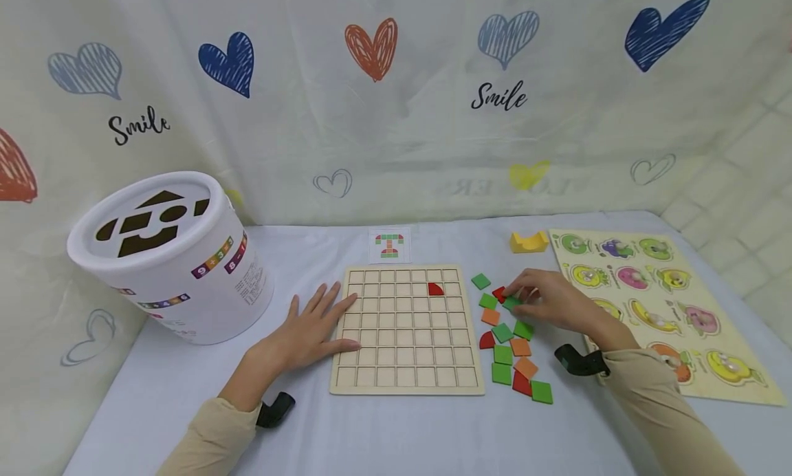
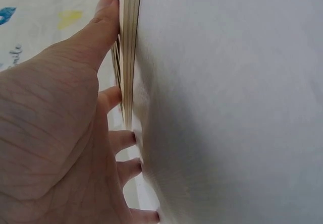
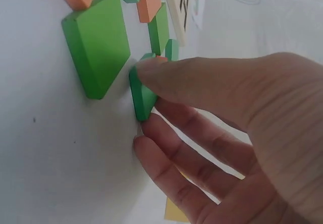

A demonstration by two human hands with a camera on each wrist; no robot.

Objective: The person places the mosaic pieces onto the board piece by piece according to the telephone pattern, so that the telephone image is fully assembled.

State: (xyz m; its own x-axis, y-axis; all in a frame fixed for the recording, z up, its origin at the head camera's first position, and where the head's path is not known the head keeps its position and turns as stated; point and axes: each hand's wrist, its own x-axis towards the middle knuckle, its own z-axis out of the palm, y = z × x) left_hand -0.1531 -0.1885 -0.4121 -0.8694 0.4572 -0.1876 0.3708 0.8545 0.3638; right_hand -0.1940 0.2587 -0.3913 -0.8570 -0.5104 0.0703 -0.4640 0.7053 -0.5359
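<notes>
Tile (image 3: pixel 143 97) in right fingers (image 3: pixel 164 135) | deep green | flat (straight-edged)

The table (image 1: pixel 396 438) (white-clothed) bears a bucket (image 1: pixel 207 290), gridded board (image 1: pixel 405 319) and tiles (image 1: pixel 503 354).

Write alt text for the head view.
A person's right hand touches a green tile among loose green, orange and red pieces, while the spread left hand touches the left edge of a wooden grid holding one red piece. A small pattern card lies behind the grid; a white tub stands at left.
</notes>
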